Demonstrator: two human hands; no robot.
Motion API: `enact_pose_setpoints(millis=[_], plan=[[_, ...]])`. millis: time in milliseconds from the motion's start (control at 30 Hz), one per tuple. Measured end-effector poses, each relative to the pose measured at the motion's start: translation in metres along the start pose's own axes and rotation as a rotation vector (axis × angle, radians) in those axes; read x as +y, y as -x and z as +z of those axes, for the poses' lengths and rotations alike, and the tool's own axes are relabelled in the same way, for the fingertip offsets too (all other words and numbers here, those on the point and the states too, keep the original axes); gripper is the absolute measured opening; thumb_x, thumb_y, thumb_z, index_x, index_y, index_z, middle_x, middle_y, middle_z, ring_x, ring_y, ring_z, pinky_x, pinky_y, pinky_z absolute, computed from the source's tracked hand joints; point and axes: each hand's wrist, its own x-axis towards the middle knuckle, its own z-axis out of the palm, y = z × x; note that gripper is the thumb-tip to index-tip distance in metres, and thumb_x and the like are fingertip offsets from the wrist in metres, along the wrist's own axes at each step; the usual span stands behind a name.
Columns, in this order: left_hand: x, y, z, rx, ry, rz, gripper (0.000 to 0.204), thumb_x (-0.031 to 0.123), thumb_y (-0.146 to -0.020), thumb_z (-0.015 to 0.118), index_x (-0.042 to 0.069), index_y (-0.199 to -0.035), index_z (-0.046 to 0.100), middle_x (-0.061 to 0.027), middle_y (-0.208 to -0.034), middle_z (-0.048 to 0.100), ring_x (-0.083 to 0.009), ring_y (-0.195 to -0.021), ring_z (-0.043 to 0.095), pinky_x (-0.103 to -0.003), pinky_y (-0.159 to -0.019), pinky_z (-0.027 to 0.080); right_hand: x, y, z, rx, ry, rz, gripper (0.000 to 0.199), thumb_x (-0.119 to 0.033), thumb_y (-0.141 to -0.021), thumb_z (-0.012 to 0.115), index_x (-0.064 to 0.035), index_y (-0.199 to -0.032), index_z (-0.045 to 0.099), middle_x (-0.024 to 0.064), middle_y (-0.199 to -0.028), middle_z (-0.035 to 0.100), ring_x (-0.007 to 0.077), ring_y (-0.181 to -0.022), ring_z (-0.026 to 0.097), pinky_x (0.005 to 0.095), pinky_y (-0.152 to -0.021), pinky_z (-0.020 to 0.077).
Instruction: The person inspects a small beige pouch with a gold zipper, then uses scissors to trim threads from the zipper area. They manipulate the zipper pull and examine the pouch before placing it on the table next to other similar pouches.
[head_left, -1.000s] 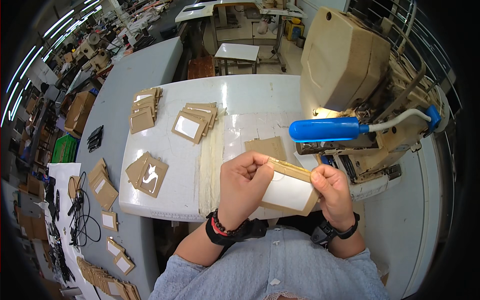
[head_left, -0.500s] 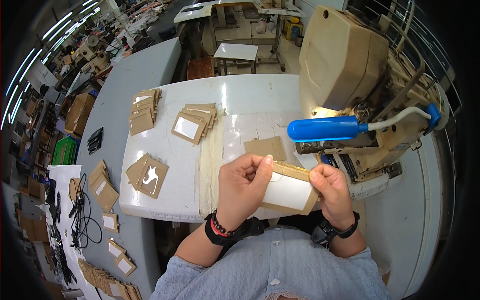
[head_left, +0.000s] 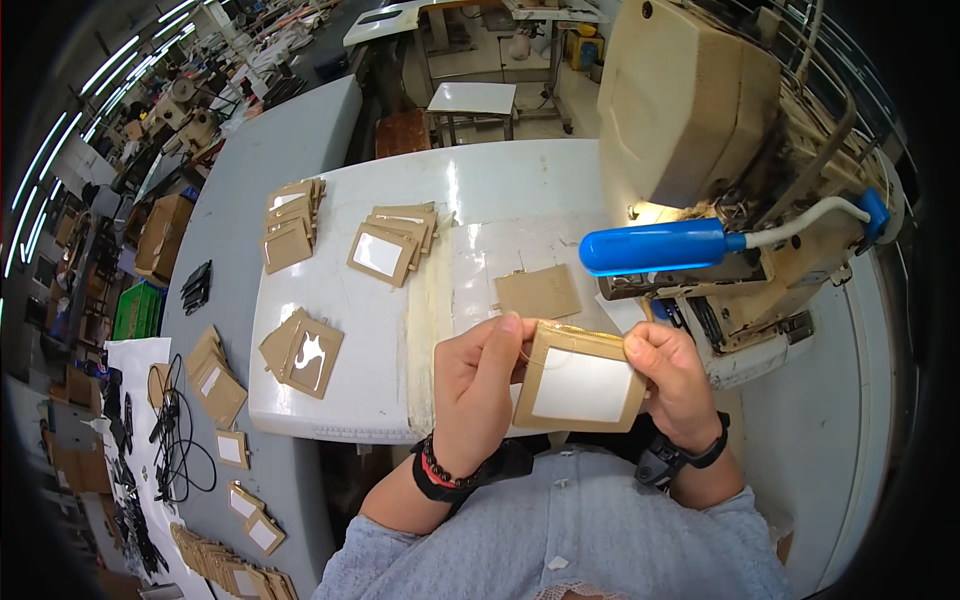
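Observation:
In front of my chest I hold a tan card holder [head_left: 588,385] with a white window and a gold zipper along its top edge. My right hand [head_left: 670,380] is closed on its right edge, thumb on the front near the upper corner. At the upper left corner, my left hand [head_left: 475,380] is closed, thumb uppermost; its other fingers are partly hidden. A thin thread or cord curves beside that thumb. Just beyond the hands, another tan piece [head_left: 538,293] lies flat on the white sewing table [head_left: 520,185].
On the right stands a beige sewing machine [head_left: 690,110] with a blue lamp [head_left: 655,248]. Tan card holders lie in piles [head_left: 385,252] on the table's left side. More lie on the grey side table [head_left: 225,270], near black cables [head_left: 180,440].
The card holder has turned from a slant to nearly level, its window now facing me more fully. My left hand has shifted slightly left and down along its edge.

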Motion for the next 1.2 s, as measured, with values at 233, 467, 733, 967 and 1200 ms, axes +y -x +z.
enact_pose_setpoints(millis=[233, 467, 733, 967, 1200], plan=[[0.003, 0.004, 0.000, -0.003, 0.001, 0.009, 0.042, 0.023, -0.107, 0.043, -0.010, -0.108, 0.068, -0.0096, -0.089, 0.070, -0.0098, -0.076, 0.064, -0.023, -0.067, 0.052, -0.001, -0.001, 0.000, -0.028, -0.053, 0.052, 0.022, -0.023, -0.100, 0.060, -0.0029, -0.090, 0.063, -0.0004, -0.081, 0.065, 0.0028, -0.069, 0.055, 0.0191, -0.063, 0.0439], [-0.002, 0.005, -0.004, -0.010, 0.009, 0.045, 0.039, 0.022, -0.106, 0.044, -0.010, -0.108, 0.068, -0.0086, -0.088, 0.070, -0.0089, -0.076, 0.063, -0.022, -0.067, 0.052, 0.000, 0.000, 0.000, -0.020, -0.044, 0.038, 0.022, -0.022, -0.100, 0.060, -0.0023, -0.090, 0.063, 0.0002, -0.080, 0.065, 0.0030, -0.068, 0.055, 0.0191, -0.061, 0.0435], [0.000, 0.002, 0.001, 0.002, -0.096, -0.001, 0.021, 0.012, -0.099, 0.060, -0.008, -0.102, 0.067, -0.0062, -0.086, 0.070, -0.0056, -0.075, 0.063, -0.020, -0.065, 0.050, -0.010, 0.004, 0.015, 0.091, 0.184, -0.085, 0.022, -0.020, -0.097, 0.061, -0.0036, -0.084, 0.060, -0.0020, -0.075, 0.061, 0.0014, -0.065, 0.050, 0.0188, -0.058, 0.0390], [0.000, 0.000, 0.004, -0.033, -0.064, -0.051, 0.018, 0.010, -0.097, 0.063, -0.007, -0.100, 0.065, -0.0081, -0.086, 0.071, -0.0053, -0.074, 0.064, -0.019, -0.063, 0.051, -0.010, 0.007, 0.015, 0.113, 0.210, -0.087, 0.021, -0.019, -0.097, 0.061, -0.0039, -0.083, 0.059, -0.0024, -0.075, 0.060, 0.0016, -0.065, 0.049, 0.0190, -0.059, 0.0381], [0.000, -0.003, 0.005, -0.059, -0.155, -0.070, 0.017, 0.009, -0.093, 0.068, -0.006, -0.097, 0.063, -0.0096, -0.089, 0.071, -0.0078, -0.077, 0.066, -0.021, -0.067, 0.054, -0.016, 0.012, 0.019, 0.142, 0.352, -0.147, 0.023, -0.020, -0.096, 0.064, -0.0024, -0.082, 0.060, -0.0052, -0.073, 0.055, -0.0006, -0.064, 0.043, 0.0179, -0.056, 0.0336]])
